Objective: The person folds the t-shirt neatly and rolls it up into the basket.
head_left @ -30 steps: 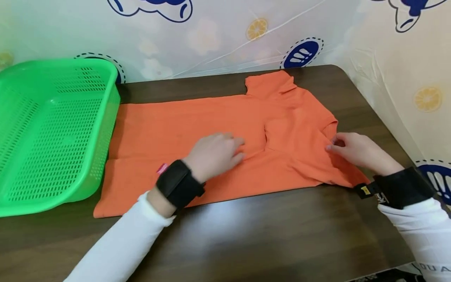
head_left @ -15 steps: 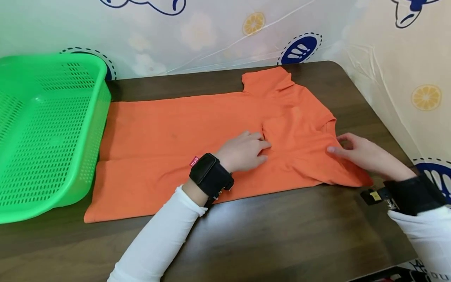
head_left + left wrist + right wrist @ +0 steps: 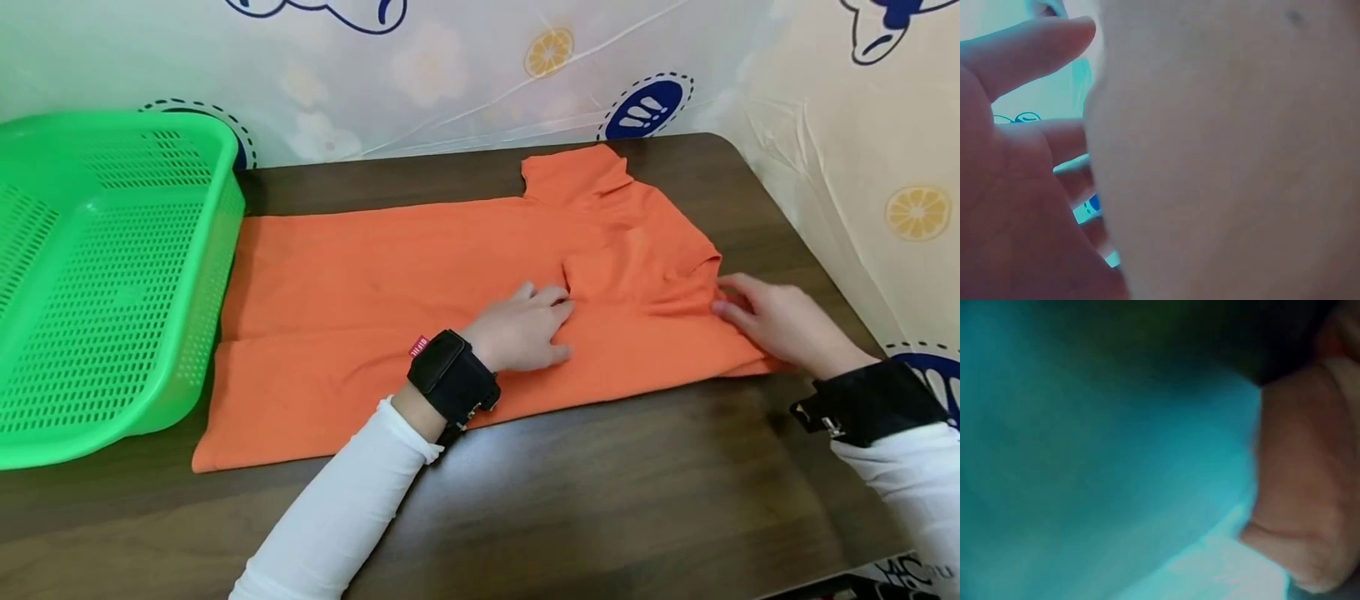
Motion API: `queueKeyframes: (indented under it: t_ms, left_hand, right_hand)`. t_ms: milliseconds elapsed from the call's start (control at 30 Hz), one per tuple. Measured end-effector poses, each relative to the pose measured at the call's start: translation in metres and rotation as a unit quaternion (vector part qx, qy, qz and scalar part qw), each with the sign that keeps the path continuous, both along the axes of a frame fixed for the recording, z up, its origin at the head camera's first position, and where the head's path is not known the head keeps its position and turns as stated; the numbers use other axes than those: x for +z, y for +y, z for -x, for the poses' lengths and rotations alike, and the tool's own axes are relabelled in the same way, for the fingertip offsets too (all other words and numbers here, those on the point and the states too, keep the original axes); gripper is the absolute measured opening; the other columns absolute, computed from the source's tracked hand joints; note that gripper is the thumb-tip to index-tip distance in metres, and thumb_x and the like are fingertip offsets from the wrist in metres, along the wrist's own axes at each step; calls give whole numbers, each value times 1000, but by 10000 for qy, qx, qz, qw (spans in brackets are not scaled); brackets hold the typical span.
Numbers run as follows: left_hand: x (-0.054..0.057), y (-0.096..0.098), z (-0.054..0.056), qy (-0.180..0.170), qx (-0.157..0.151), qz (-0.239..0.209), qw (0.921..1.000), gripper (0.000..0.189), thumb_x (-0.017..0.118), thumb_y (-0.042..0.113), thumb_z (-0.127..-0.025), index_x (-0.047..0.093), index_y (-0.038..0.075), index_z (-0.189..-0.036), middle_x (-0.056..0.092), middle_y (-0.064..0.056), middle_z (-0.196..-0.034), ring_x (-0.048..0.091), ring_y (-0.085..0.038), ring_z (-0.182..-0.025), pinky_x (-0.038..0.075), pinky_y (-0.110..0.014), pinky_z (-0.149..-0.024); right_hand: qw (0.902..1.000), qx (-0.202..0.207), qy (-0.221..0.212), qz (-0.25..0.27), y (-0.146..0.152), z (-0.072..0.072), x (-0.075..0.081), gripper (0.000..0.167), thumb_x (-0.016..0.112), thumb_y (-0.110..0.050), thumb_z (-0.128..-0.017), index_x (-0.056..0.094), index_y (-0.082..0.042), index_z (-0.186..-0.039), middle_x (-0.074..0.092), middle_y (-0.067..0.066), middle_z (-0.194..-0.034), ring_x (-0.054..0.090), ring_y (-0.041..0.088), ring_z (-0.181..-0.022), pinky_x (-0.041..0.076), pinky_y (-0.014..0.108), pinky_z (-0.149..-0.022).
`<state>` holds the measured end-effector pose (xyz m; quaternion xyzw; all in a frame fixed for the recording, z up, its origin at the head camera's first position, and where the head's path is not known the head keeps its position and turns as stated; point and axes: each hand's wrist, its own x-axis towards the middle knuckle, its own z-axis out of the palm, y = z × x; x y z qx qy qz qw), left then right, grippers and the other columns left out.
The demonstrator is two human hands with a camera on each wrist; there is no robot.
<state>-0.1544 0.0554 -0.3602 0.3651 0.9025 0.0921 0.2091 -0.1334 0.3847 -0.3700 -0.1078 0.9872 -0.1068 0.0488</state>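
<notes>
An orange shirt [image 3: 360,275] lies folded lengthwise on the brown table [image 3: 600,483], its collar at the upper right and a small red tag along its middle. My left hand [image 3: 521,329] rests on the cloth near the chest, fingers loosely spread; the left wrist view shows its palm and fingers close up. At the shirt's right end, my right hand [image 3: 783,321] holds the sleeve edge between thumb and fingers. Much of the right wrist view is filled by the cloth [image 3: 1116,469], tinted blue there, with part of the hand [image 3: 1310,475] at its right.
A green perforated basket [image 3: 195,333] stands at the left, close beside the shirt's hem. Behind the table hangs a pale printed sheet [image 3: 435,75], which also runs along the right side. A dark object with white lettering [image 3: 892,575] shows at the lower right edge.
My left hand has slid right across the shirt toward the chest, then stayed there. Beside the right hand, the shirt's lower right corner has shifted up and the lower edge now lies straighter.
</notes>
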Motion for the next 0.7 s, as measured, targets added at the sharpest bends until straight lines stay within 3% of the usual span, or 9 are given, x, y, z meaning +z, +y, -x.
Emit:
queueKeyframes:
  t_ms: [100, 167, 267, 367, 433, 567, 700]
  left_hand:
    - [0, -4, -5, 170, 66, 135, 9997, 62, 49, 43, -87, 28, 19, -140, 27, 3, -138, 28, -17, -105, 40, -28, -68]
    - [1, -9, -8, 277, 167, 155, 9994, 63, 51, 41, -87, 27, 20, -141, 30, 1, -136, 30, -17, -106, 41, -29, -70]
    - [8, -26, -14, 391, 478, 228, 9978, 61, 51, 41, -87, 28, 21, -140, 36, -1, -133, 35, -18, -111, 43, -34, -75]
    - [16, -61, -23, 604, 939, 369, 9931, 53, 51, 42, -87, 38, 20, -133, 43, -2, -127, 42, -19, -110, 44, -39, -78]
    - [19, -89, -31, 834, 1258, 477, 9874, 47, 51, 42, -87, 44, 18, -128, 46, -3, -124, 45, -21, -109, 44, -41, -79]
    - [16, -145, -53, 1275, 1843, 663, 9723, 49, 54, 39, -86, 48, 12, -126, 45, -10, -125, 42, -28, -112, 42, -45, -84]
    - [7, -185, -76, 1413, 2196, 735, 9625, 57, 56, 37, -86, 41, 8, -132, 37, -17, -133, 35, -35, -118, 39, -51, -86]
  right_hand:
    - [9967, 26, -786, -209, -2, -1, -6, 59, 47, -43, -89, 38, 2, -127, 48, 33, -115, 52, 45, -95, 37, 57, -79]
    - [9935, -23, -1094, -328, -6, -3, -5, 67, 48, -47, -87, 34, 4, -129, 50, 32, -110, 53, 42, -91, 40, 55, -77]
    - [9955, -4, -828, -466, -17, -8, 1, 66, 57, -41, -84, 35, 4, -128, 53, 24, -98, 52, 35, -84, 42, 51, -71]
    - [9991, 38, -70, -416, -40, -13, 13, 55, 64, -26, -82, 42, 2, -123, 51, 19, -93, 50, 32, -82, 43, 49, -69]
    - [9992, 121, 247, -290, -61, -13, 19, 48, 63, -22, -83, 46, 0, -121, 49, 22, -103, 48, 36, -92, 40, 53, -75]
    - [9986, 390, -229, -264, -101, -8, 23, 52, 59, -33, -85, 46, -2, -124, 44, 22, -115, 44, 37, -102, 37, 55, -83]
    - [9962, 522, -585, -376, -129, -2, 20, 61, 55, -41, -86, 40, -3, -130, 41, 23, -121, 39, 39, -108, 33, 55, -89]
